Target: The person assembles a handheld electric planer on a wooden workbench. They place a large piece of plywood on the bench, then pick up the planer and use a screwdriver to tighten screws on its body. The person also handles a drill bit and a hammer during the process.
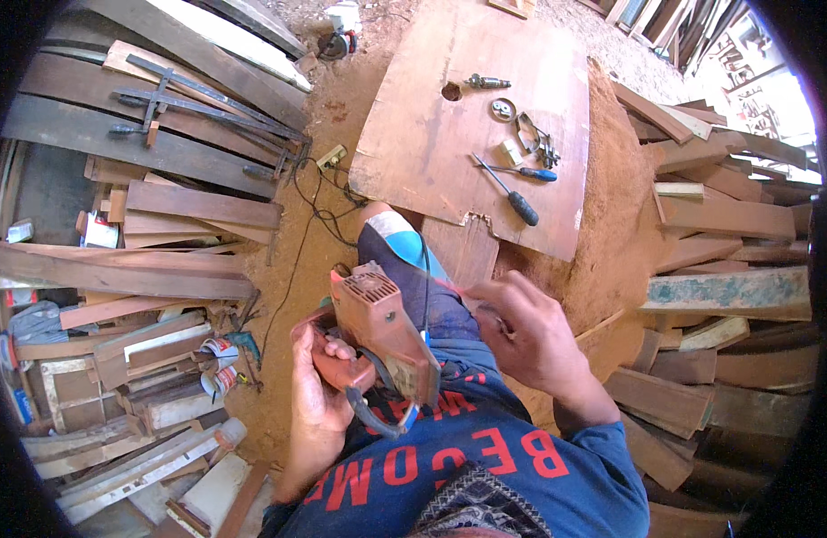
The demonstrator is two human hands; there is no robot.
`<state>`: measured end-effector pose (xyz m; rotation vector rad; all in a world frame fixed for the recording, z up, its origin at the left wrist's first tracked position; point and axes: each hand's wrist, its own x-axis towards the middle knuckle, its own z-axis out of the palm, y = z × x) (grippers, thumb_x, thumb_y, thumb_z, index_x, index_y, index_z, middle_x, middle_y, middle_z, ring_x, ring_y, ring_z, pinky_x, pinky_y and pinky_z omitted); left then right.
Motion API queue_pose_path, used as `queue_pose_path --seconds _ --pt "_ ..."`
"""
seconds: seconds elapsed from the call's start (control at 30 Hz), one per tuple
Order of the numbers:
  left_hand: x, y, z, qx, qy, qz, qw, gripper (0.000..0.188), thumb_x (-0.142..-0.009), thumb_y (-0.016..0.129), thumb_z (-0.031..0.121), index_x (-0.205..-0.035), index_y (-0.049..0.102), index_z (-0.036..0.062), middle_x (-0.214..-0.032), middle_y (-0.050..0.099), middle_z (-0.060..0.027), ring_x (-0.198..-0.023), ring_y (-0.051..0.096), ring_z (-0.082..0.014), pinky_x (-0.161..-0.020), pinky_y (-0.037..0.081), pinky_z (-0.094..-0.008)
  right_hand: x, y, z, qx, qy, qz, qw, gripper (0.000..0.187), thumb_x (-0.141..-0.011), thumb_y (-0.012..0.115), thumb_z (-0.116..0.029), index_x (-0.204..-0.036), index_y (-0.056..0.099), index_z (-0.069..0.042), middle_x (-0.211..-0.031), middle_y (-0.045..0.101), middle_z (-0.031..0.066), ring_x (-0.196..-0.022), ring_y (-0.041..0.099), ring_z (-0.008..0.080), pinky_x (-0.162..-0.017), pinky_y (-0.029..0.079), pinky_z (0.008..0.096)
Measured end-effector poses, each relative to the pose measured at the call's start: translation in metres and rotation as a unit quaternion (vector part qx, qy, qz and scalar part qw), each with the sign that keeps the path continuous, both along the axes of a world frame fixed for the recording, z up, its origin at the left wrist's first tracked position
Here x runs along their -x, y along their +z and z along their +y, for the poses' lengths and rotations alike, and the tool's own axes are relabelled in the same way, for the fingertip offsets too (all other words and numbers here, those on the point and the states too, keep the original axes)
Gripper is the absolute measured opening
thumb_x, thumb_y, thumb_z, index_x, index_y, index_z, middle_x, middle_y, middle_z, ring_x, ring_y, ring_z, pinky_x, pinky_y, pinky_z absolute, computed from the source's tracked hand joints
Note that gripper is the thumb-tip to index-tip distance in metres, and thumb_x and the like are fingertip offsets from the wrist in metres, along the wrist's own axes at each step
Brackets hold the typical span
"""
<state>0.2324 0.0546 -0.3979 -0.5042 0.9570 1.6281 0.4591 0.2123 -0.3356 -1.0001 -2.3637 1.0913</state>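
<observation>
My left hand (322,386) is wrapped round the handle of a worn orange power tool body (378,314), held tilted over my lap. Vent slots show at its upper end, and a dark cable loops at its lower end. To the right of the tool, over my thigh, my right hand (530,336) is closed with its fingers curled. Whatever those fingers pinch is too small or hidden to make out. Ahead on a wooden board (404,134) lie a motor armature (488,82), a round ring-shaped part (501,109), a dark metal bracket (532,136) and a small cream block (510,153).
A black-handled screwdriver (518,204) and a blue-handled screwdriver (532,173) lie on the board near its hole (450,91). Stacked planks (718,215) line the right; more timber and bar clamps (198,103) fill the left. A power strip (331,159) with cords sits on the sawdust.
</observation>
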Motion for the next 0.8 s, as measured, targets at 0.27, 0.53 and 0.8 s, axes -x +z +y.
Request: queue_pose_path --seconds 0.27,0.53,0.8 --pt "-0.014 -0.007 0.025 -0.031 -0.055 -0.044 0.997 0.031 -0.091 0.069 0.037 -0.109 0.054 0.0157 -0.079 0.052 0.0001 -0.071 0.052 -0.0098 -0.062 0.051 -0.0269 -0.003 -0.010 0.010 -0.050 -0.125 0.090 0.987 0.027 -0.076 0.065 0.010 -0.101 0.062 0.001 -0.099 0.061 0.0130 -0.089 0.062 0.0229 -0.076 0.050 0.0315" --pt "0.017 -0.046 0.022 -0.020 -0.066 -0.024 0.997 0.025 -0.094 0.063 0.035 -0.109 0.056 0.0157 -0.076 0.054 -0.0006 -0.065 0.055 -0.0124 -0.060 0.052 -0.0297 0.010 -0.017 0.012 0.112 -0.168 0.266 0.943 0.032 -0.078 0.070 0.011 -0.107 0.061 -0.001 -0.103 0.067 0.0115 -0.095 0.066 0.0204 -0.084 0.052 0.0313" --pt "0.023 -0.047 0.036 -0.035 -0.014 -0.046 0.998 0.021 -0.092 0.067 0.028 -0.102 0.053 0.0171 -0.082 0.062 -0.0050 -0.073 0.064 -0.0184 -0.068 0.058 -0.0349 0.028 -0.029 0.016 -0.027 -0.095 0.273 0.957 0.031 -0.079 0.071 0.008 -0.106 0.059 -0.002 -0.104 0.069 0.0177 -0.098 0.069 0.0263 -0.084 0.055 0.0357"
